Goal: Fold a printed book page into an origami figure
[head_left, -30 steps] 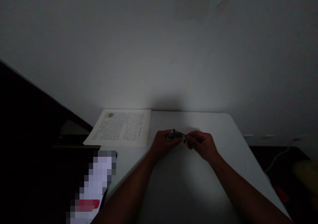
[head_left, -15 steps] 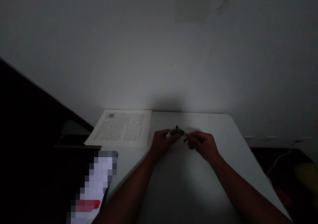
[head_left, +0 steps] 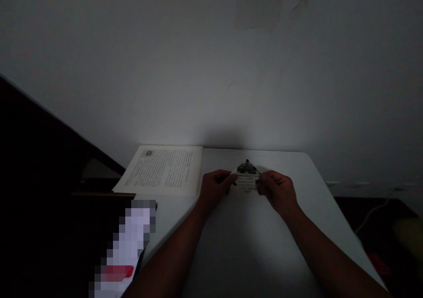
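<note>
Between my hands is a small folded piece of printed paper (head_left: 247, 180), with a pointed top, a dark picture on its upper part and lines of print below. My left hand (head_left: 216, 188) pinches its left edge between thumb and fingers. On the opposite edge, my right hand (head_left: 276, 190) grips the paper the same way. The paper is held over the far part of the white table (head_left: 231, 249). Its back and the fingertips behind it are hidden.
Printed sheets or an open booklet (head_left: 165, 170) lie at the table's far left corner, against the wall (head_left: 211, 69). A blurred-out bright device (head_left: 128, 236) is at the left edge. On the right, a pale cable (head_left: 375, 210) runs over a dark area beside the table.
The folded paper now faces me more fully, its point higher and further right. My right hand has shifted slightly right, and my left thumb has moved from its middle to its left edge.
</note>
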Demonstrator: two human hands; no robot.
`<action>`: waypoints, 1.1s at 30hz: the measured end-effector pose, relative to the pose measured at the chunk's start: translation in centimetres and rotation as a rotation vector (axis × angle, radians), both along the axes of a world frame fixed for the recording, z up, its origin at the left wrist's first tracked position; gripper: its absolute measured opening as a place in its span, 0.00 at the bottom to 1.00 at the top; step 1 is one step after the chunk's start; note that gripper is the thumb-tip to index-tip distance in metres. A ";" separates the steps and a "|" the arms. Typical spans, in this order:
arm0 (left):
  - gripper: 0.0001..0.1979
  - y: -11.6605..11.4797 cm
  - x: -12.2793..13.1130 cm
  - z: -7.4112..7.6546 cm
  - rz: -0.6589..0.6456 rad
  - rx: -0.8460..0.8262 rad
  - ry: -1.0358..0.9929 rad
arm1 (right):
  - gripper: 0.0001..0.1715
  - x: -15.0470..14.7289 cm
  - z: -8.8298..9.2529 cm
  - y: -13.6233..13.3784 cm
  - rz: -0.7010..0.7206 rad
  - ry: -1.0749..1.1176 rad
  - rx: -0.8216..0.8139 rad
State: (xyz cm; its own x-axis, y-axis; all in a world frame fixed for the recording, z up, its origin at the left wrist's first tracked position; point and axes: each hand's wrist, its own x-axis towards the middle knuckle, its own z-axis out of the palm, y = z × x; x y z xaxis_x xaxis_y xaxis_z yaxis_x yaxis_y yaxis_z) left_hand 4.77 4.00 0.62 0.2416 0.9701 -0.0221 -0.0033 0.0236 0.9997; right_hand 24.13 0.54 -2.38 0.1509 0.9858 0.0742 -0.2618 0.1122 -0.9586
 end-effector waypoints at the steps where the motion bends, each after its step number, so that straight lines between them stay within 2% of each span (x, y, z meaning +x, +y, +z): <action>1: 0.15 0.0 0.0 -0.1 0.009 0.011 0.005 | 0.09 0.0 -0.1 0.0 0.004 -0.002 -0.001; 10: 0.15 -0.1 -0.1 -0.4 0.055 0.045 0.014 | 0.11 -0.1 -0.2 -0.2 0.005 -0.095 -0.022; 16: 0.14 -0.1 0.1 -0.6 -0.041 0.038 -0.030 | 0.13 -0.5 0.5 -0.4 -0.007 -0.182 -0.046; 20: 0.13 -0.3 0.2 -0.4 -0.119 0.137 0.122 | 0.14 -1.0 1.5 -0.7 0.011 -0.314 -0.054; 23: 0.11 -0.4 0.1 -0.2 -0.134 0.208 0.274 | 0.14 -1.2 1.8 -0.7 0.029 -0.370 -0.049; 25: 0.11 -0.3 0.1 -0.2 -0.139 0.217 0.303 | 0.14 -1.2 1.9 -0.7 0.034 -0.376 -0.047; 33: 0.13 -0.1 -0.4 -0.7 -0.159 0.141 0.196 | 0.14 -1.1 1.8 -0.8 0.075 -0.413 -0.041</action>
State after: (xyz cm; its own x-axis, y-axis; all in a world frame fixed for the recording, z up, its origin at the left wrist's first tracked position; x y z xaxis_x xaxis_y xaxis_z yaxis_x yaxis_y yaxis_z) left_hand 4.42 3.88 -0.06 0.3955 0.9172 0.0488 0.1833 -0.1309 0.9743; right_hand 23.01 -0.22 -0.62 0.0444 0.9963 0.0735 0.1393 0.0667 -0.9880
